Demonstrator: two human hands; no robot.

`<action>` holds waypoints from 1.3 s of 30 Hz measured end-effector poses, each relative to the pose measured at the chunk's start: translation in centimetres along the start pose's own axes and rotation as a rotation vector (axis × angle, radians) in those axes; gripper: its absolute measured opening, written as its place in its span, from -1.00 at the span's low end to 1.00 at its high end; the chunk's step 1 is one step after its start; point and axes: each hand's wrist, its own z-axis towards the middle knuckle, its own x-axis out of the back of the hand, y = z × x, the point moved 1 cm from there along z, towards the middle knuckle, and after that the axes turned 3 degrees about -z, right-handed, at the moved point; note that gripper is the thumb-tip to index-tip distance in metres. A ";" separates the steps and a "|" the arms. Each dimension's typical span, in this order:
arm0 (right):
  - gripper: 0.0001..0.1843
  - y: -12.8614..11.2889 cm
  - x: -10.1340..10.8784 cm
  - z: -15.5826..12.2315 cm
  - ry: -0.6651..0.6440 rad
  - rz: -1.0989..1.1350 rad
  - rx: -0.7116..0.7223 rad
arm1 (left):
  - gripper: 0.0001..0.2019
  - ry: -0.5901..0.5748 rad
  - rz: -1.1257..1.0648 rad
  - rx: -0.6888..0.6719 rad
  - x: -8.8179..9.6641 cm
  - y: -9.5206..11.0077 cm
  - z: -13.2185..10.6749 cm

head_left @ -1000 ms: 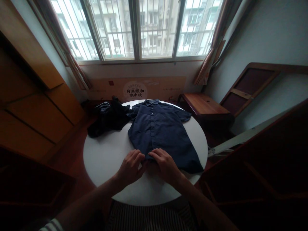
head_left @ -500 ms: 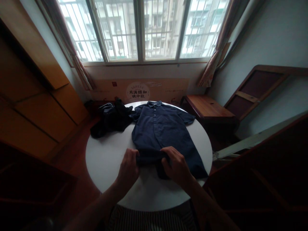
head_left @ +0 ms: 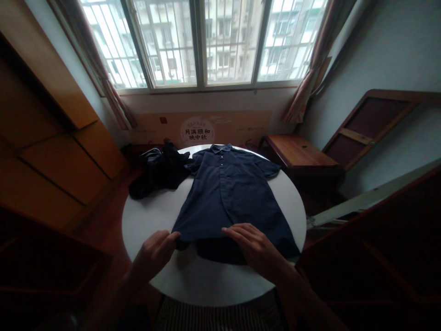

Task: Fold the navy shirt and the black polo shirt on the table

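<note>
Currently, a navy short-sleeved button shirt lies flat, collar away, on the white round surface. Left hand open, fingertips at the hem's corner; right hand open, palm-down on the lower front, not gripping. A crumpled black garment lies against the shirt's sleeve.

From where I sat operating, a wide barred window filled the far wall with pale daylight, brownish curtains gathered at each side. A low wooden bench stood beyond the round white table, and amber wooden cupboards rose left above the reddish floor.
</note>
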 end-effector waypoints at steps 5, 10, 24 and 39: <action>-0.35 1.0 0.7 -4.7 -0.122 -0.116 -0.137 | -0.79 0.089 -0.003 0.207 0.0 -1.1 -2.0; -0.50 3.5 2.4 -10.2 -0.163 -0.324 -0.200 | -0.65 -0.100 -0.116 0.464 -1.5 -1.3 -2.2; -0.43 6.6 4.6 -13.0 -0.070 -0.362 -0.306 | -0.59 -0.109 -0.071 0.236 0.0 -4.9 -2.1; -0.17 5.3 5.7 -12.8 -0.062 -0.512 -0.244 | -0.60 -0.198 0.085 0.038 0.5 -5.0 -4.7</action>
